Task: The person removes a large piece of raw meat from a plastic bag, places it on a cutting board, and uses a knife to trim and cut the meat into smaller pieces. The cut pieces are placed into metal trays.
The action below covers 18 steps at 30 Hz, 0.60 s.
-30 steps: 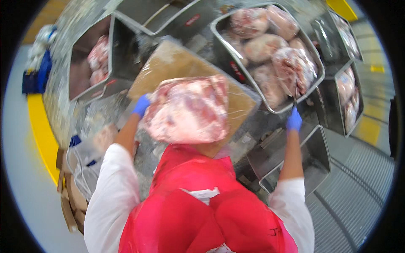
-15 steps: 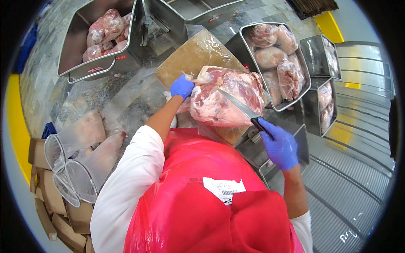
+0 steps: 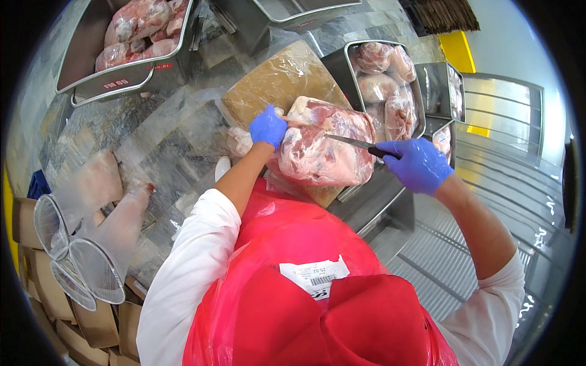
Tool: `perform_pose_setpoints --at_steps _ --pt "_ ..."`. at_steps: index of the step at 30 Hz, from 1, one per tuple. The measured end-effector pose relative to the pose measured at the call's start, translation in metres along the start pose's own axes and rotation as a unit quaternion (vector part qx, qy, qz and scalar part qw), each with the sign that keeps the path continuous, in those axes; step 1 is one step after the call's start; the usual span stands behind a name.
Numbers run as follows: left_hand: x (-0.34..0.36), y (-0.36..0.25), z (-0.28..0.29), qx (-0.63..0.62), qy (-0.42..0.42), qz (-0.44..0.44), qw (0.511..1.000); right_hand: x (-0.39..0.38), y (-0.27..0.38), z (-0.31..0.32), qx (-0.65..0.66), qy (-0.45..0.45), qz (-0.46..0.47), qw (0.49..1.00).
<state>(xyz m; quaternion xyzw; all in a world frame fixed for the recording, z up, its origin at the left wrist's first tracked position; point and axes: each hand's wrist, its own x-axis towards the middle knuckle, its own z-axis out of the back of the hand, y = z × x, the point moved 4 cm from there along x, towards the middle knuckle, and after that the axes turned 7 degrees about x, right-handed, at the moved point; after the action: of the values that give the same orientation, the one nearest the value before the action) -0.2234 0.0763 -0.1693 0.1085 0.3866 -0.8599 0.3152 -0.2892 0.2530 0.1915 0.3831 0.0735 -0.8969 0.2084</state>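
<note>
Your right hand (image 3: 420,165) clenches the knife (image 3: 353,143) over the meat (image 3: 326,155) on the brown board (image 3: 282,79) — its slick surface could deflect the blade toward your left hand (image 3: 268,127), fingers gripping the meat's left end.

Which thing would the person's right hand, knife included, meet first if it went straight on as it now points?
Most likely the piece of meat: the knife in the right hand points across it, towards the left hand. Depth is unclear; the blade may already touch.

Mottled grey patchwork surface (image 3: 177,131), ribbed grey surface (image 3: 430,259) at right, yellow strip (image 3: 460,53), pale bluish wall (image 3: 505,38) at upper right
</note>
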Motion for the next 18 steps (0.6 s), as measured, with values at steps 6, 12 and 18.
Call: perform_pose_setpoints --at_steps 6,12,18 --pt "0.002 0.001 -0.004 0.021 0.031 -0.020 0.999 0.017 -0.003 -0.019 -0.028 -0.013 0.032 0.999" --pt "0.010 0.002 -0.021 0.065 0.062 -0.028 0.996 -0.010 -0.044 -0.105 -0.021 -0.098 0.016 0.995" --pt "0.013 -0.005 -0.021 0.121 0.089 -0.021 0.988 -0.011 -0.099 -0.189 0.067 -0.191 0.073 0.977"
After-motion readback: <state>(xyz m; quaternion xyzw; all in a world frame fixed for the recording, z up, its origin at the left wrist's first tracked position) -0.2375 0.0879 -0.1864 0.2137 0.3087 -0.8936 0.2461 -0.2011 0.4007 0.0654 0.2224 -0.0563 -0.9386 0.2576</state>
